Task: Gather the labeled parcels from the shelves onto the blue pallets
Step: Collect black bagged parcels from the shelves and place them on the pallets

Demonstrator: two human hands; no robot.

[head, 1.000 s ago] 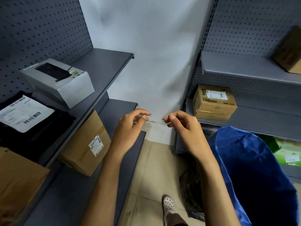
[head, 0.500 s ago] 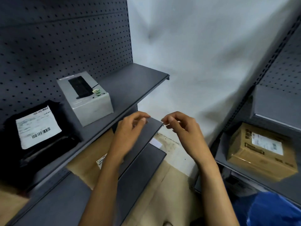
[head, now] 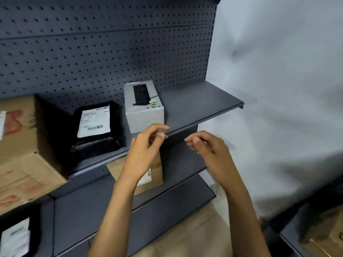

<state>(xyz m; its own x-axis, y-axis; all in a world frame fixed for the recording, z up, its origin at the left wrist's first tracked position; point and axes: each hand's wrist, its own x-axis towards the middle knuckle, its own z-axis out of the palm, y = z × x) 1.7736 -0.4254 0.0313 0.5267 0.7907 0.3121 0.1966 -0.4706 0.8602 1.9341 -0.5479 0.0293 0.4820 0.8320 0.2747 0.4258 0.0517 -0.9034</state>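
Note:
A grey box [head: 143, 106] with a black panel on top stands on the upper dark shelf [head: 200, 104]. To its left lies a black bag parcel [head: 94, 125] with a white barcode label. A brown labeled box [head: 154, 175] sits on the shelf below, partly hidden by my left hand [head: 144, 151]. Both my left hand and my right hand [head: 207, 147] hover empty in front of the shelf edge, fingers loosely curled, just below the grey box. No blue pallet is in view.
A large cardboard box [head: 24, 145] with red print fills the left side. Another black labeled parcel [head: 16, 236] lies at bottom left. A second shelf unit with a brown box [head: 326, 238] stands at bottom right. The pegboard back [head: 111, 52] and white wall [head: 278, 89] lie behind.
The view has swung left and up toward the left shelf unit; the blue bag and the right shelves have left the view. Both hands stay raised and empty, now closer to the grey box.

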